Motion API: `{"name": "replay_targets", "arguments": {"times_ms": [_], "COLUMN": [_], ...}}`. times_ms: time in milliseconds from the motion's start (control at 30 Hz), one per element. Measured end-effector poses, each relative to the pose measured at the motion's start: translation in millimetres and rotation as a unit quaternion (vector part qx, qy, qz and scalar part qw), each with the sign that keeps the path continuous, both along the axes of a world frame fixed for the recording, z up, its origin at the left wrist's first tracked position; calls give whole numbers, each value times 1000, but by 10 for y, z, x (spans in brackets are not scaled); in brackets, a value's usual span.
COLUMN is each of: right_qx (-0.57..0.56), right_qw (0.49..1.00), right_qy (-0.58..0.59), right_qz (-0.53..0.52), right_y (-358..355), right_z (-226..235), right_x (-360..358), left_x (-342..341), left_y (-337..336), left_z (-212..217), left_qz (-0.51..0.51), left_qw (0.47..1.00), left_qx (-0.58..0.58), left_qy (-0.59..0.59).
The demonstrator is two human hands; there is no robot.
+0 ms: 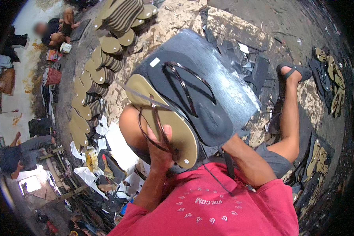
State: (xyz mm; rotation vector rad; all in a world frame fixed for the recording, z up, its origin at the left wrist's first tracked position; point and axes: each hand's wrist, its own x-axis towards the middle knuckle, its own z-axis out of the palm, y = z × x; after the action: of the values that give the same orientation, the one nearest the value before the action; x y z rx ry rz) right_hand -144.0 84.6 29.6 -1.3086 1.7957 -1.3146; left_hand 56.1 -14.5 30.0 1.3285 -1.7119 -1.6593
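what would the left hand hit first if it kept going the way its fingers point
The left hand points up and away, gripping the tan flip-flop by its dark strap. Straight on, it would probably first meet the black flip-flop lying on the dark board just beyond, though depth is hard to judge here.

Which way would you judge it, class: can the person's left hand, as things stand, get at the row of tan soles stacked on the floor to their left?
Probably not straight away. The left hand is closed on a tan flip-flop with dark straps, and the row of tan soles lies apart from it, beyond the raised knee. It would have to lean over.
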Motion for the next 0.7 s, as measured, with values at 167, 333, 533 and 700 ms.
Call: {"name": "replay_targets", "arguments": {"times_ms": [167,333,533,700], "right_qx": [7,-5,-76,5], "right_qw": [995,988,984,974], "right_qy": [95,131,-133,-215], "right_qz": [-27,-87,-87,-69], "right_y": [-650,-1365,-1404,-394], "right_z": [-69,3,346,539], "right_x": [81,-5,-495,-244], "left_x": [-131,-96,140,-177], "left_y": [23,41,69,-157], "left_z": [213,231,128,298], "left_qz": [0,-27,-99,-195], "left_qw": [993,979,989,962], "left_qx": [69,84,13,9], "left_qy": [96,185,105,189]}}
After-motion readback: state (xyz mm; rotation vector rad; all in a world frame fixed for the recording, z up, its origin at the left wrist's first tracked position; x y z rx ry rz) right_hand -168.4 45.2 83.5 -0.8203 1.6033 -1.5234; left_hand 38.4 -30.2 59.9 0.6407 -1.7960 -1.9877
